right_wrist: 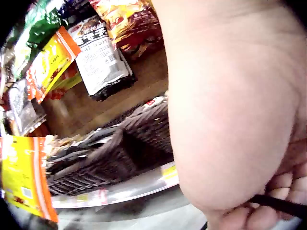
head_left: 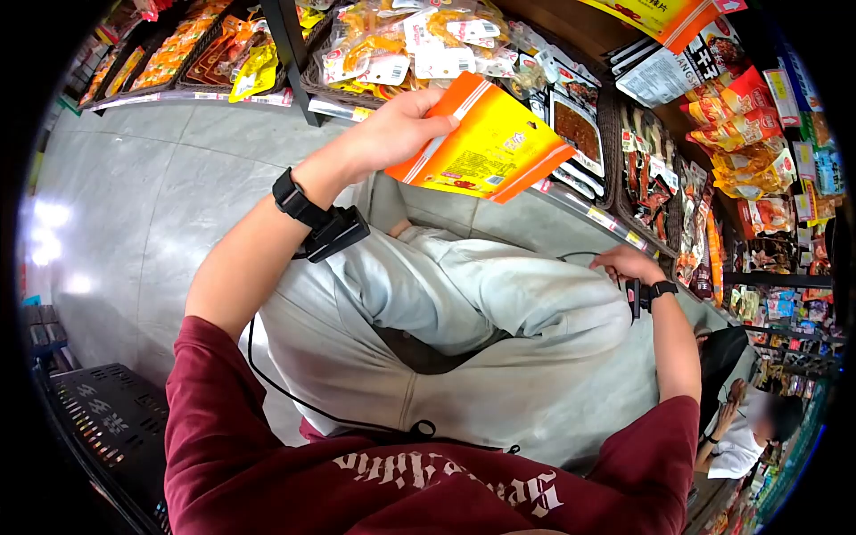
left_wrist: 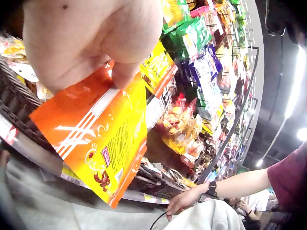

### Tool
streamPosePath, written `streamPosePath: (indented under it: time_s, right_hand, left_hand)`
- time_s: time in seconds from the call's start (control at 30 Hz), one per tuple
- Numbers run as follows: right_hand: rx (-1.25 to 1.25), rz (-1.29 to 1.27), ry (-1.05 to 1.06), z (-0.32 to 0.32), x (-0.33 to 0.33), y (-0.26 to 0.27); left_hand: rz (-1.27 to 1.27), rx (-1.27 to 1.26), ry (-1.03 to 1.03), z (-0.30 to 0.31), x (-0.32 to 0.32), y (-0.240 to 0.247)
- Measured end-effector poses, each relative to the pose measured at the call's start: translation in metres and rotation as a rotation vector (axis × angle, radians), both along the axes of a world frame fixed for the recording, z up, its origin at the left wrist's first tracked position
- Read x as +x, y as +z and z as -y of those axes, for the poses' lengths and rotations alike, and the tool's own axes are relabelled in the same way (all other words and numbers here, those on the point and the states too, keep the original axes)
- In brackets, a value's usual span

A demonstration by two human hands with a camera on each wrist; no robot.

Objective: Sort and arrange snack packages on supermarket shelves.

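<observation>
My left hand (head_left: pixel 392 134) pinches an orange and yellow snack bag (head_left: pixel 490 152) by one edge, thumb lying over the near face. In the left wrist view the bag (left_wrist: pixel 115 139) hangs tilted below the hand, showing printed text and a red logo. Just past my knee, my right hand (head_left: pixel 629 264) hangs low beside the shelf front, its fingers loosely curled. A thin black cable (right_wrist: pixel 276 203) runs past those fingers in the right wrist view; the palm hides part of it.
Wicker baskets (head_left: pixel 613 169) of packaged snacks line the low shelf ahead. Clear packets (head_left: pixel 428 45) fill one basket, and more bags (head_left: pixel 740 116) hang on the right. A black crate (head_left: pixel 107 419) stands at left on grey tiles (head_left: pixel 187 205). Another person (head_left: pixel 740 428) is at lower right.
</observation>
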State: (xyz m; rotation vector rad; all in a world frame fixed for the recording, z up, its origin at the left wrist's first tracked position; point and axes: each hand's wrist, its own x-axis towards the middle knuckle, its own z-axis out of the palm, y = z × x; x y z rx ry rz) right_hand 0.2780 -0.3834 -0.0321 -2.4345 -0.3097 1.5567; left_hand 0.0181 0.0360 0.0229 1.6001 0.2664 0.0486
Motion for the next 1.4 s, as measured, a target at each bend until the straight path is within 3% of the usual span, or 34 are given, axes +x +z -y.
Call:
streamPosePath:
  time_s: [0.17, 0.27, 0.37, 0.67, 0.77, 0.8, 0.83, 0.9, 0.97, 1.03, 1.13, 1.23, 1.3, 1.4]
  right_hand:
    - [0.027, 0.158, -0.170, 0.062, 0.018, -0.061]
    - [0.150, 0.157, -0.459, 0.083, 0.004, -0.084]
    - [0.257, 0.142, -0.614, 0.106, -0.017, -0.102]
    - [0.427, 0.255, -0.812, 0.190, -0.072, -0.105]
    - [0.244, 0.458, -0.788, 0.216, -0.077, -0.086]
    - [0.044, 0.552, -0.964, 0.203, -0.085, -0.067]
    - [0.034, 0.642, -0.805, 0.214, -0.084, -0.058]
    - [0.318, 0.748, -0.730, 0.224, -0.078, -0.039]
    - [0.604, 0.783, -0.620, 0.170, -0.087, 0.016]
    - [0.757, 0.854, -0.477, 0.143, -0.064, 0.035]
    - [0.951, 0.787, -0.256, 0.037, -0.078, 0.095]
    - [1.062, 0.752, 0.050, -0.042, -0.060, 0.100]
    - [1.044, 0.662, 0.248, -0.096, -0.066, 0.112]
    - [1.099, -0.185, 0.383, -0.144, -0.075, 0.115]
  left_hand:
    - [0.023, 0.003, -0.032, -0.001, 0.000, -0.001]
    - [0.036, 0.036, -0.025, -0.001, -0.001, -0.001]
    - [0.031, 0.047, -0.041, 0.001, -0.002, 0.008]
    - [0.028, 0.003, -0.040, 0.005, 0.001, 0.001]
    - [0.071, 0.000, -0.037, 0.006, 0.001, 0.000]
    - [0.074, 0.016, -0.025, 0.006, -0.001, 0.000]
    - [0.076, 0.013, -0.024, 0.006, -0.001, -0.001]
    - [0.135, 0.060, -0.024, 0.005, -0.002, -0.002]
    - [0.165, 0.057, -0.030, 0.005, -0.003, 0.001]
    - [0.189, 0.058, -0.044, 0.006, -0.003, 0.002]
    - [0.417, 0.091, -0.003, 0.008, 0.002, -0.010]
    - [0.291, 0.153, 0.019, 0.004, -0.007, -0.002]
    - [0.346, 0.102, 0.044, 0.005, -0.010, 0.000]
    - [0.406, -0.033, 0.136, 0.003, -0.016, 0.001]
